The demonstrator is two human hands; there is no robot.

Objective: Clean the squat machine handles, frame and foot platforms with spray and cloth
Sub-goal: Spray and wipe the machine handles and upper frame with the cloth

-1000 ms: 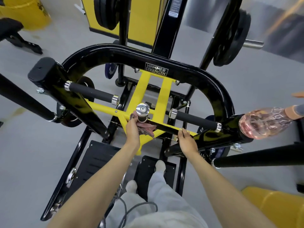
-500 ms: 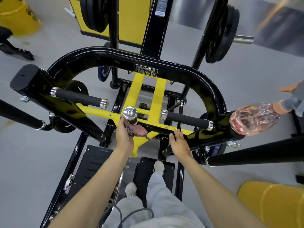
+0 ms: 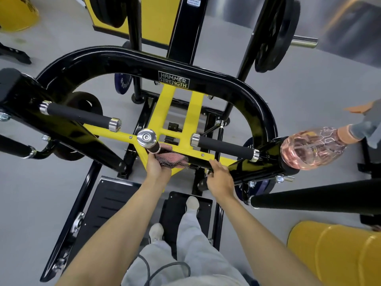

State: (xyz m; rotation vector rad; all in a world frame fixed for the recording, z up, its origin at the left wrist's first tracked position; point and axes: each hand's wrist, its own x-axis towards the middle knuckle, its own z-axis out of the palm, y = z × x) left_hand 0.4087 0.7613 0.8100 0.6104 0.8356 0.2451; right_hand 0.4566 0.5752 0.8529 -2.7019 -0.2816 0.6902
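Cloth (image 3: 172,159) — pink, dark-edged | left hand (image 3: 157,168) fingers grip it by chrome-capped handle (image 3: 147,139) | right hand (image 3: 219,179) fingers curl over frame bar (image 3: 196,161)

We see a smooth grey floor (image 3: 309,83) all around. A shiny grey wall (image 3: 350,23) stands far off on the right. A yellow tub (image 3: 16,11) sits far left, and a yellow roll (image 3: 338,254) lies near our right side.

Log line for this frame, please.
step: handle wipe | left hand: grips cloth at centre handle | right hand: holds frame bar | spray bottle: resting on right frame arm
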